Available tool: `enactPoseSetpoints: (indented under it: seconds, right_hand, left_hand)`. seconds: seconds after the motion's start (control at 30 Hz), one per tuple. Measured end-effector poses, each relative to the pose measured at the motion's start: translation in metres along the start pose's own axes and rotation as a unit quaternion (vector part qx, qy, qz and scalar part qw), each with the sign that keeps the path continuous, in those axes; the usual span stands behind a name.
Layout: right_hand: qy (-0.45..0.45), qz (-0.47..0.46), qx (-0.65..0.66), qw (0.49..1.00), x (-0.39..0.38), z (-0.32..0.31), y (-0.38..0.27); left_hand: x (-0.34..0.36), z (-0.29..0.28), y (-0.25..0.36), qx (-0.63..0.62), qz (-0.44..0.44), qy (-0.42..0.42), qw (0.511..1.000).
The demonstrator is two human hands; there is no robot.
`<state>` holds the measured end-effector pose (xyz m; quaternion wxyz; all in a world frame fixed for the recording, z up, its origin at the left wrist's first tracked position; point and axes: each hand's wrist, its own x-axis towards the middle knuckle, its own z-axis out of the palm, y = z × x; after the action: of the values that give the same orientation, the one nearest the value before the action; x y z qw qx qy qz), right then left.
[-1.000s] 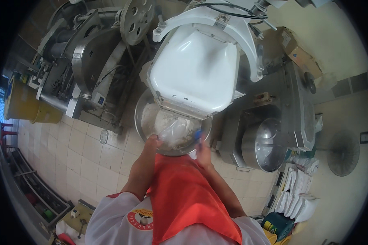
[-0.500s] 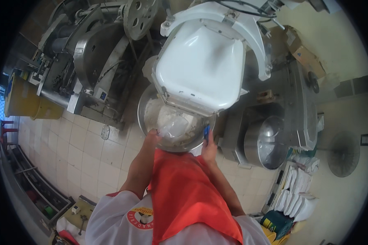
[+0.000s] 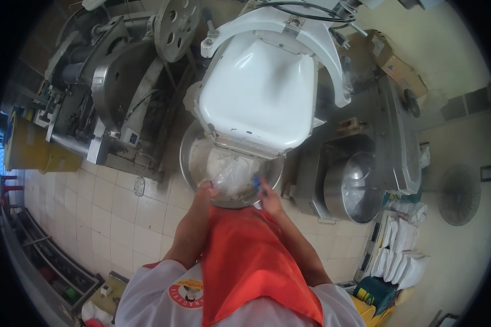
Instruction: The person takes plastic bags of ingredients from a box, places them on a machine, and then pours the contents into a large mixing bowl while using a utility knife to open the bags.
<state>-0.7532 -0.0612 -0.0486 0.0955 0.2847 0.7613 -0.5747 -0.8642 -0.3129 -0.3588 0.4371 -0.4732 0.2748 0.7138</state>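
My left hand (image 3: pixel 206 192) is closed on what looks like a clear plastic bag (image 3: pixel 230 179), held over the near part of a wide metal bowl (image 3: pixel 184 168). White flour-like powder (image 3: pixel 201 157) lies in the bowl. A small blue object (image 3: pixel 256 182) is gripped in my right hand (image 3: pixel 269 198), close to the bag at the bowl's near right; motion blur hides its kind. The white square scale pan (image 3: pixel 256 95) overhangs the far side of the bowl and hides part of it.
A large metal machine (image 3: pixel 120 87) stands at the left, beyond yellow bins (image 3: pixel 30 141). At the right is a mixer with a steel bowl (image 3: pixel 354 188). White sacks (image 3: pixel 401 250) are piled at the lower right. A clear bottle-like item (image 3: pixel 139 186) lies on the tiled floor.
My right hand has moved left with the blue object, from the bowl's right rim to beside the bag. The left hand and bag have shifted slightly nearer to me.
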Motion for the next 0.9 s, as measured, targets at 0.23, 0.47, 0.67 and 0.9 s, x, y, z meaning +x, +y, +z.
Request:
enactPoseSetpoints:
  seconds: [0.23, 0.47, 0.67, 0.9]
  right_hand:
    - [0.111, -0.077, -0.147, 0.98, 0.061, 0.013, 0.019]
    - [0.081, -0.112, -0.176, 0.975, 0.079, 0.03, -0.001]
    - [0.113, -0.169, -0.207, 0.957, 0.08, 0.025, -0.005]
    - [0.135, -0.162, -0.155, 0.965, 0.072, 0.021, -0.011]
  left_hand:
    - [-0.034, 0.022, -0.008, -0.061, -0.056, -0.019, 0.996]
    - [-0.01, -0.003, -0.01, -0.183, -0.073, -0.055, 0.979]
    - [-0.001, 0.001, -0.012, -0.113, 0.03, -0.059, 0.991]
    - [0.032, -0.03, -0.005, 0.349, 0.218, -0.178, 0.894]
